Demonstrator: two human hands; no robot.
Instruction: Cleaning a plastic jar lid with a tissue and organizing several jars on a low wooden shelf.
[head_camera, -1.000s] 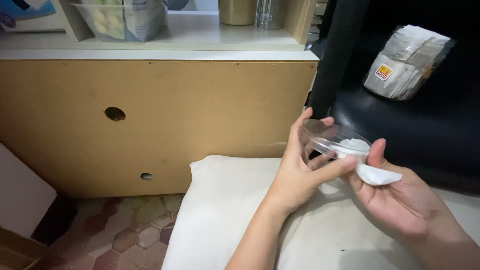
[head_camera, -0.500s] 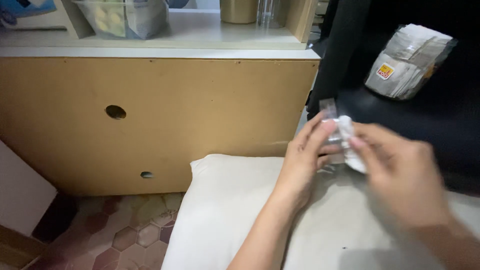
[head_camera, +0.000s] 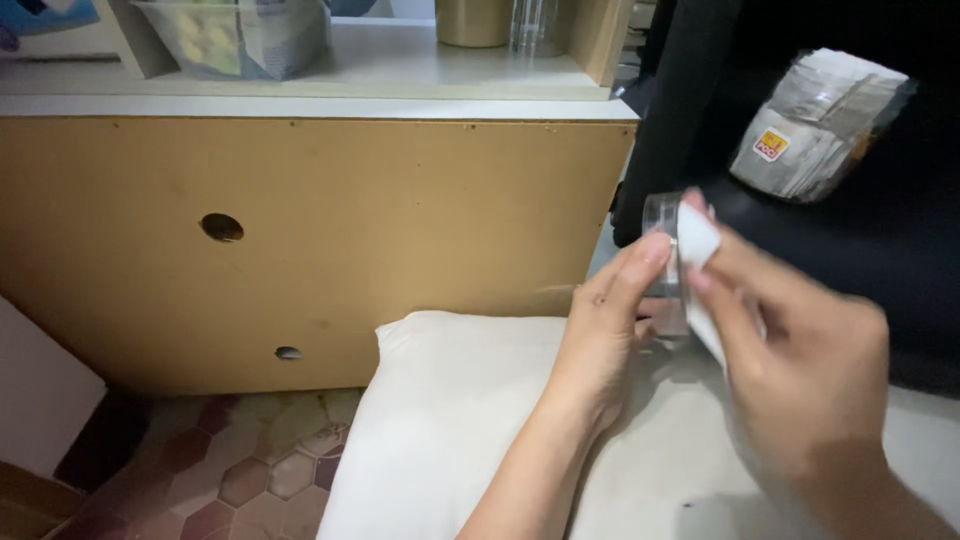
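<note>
Left hand (head_camera: 610, 330) pinching a small clear round plastic dish (head_camera: 664, 262) on edge, right hand (head_camera: 800, 350) closed on a white folded wipe (head_camera: 697, 250) against it; could slip onto the white pillow (head_camera: 450, 420) under hard rubbing.

A small, shallow round dish of clear plastic (head_camera: 664, 262) is held on edge, its rim running nearly upright, above the white pillow and in front of the dark chair. A folded piece of white tissue (head_camera: 699, 262) is pressed flat against the dish's right face, its lower end trailing down past the rim; motion blur hides the finer detail.
</note>
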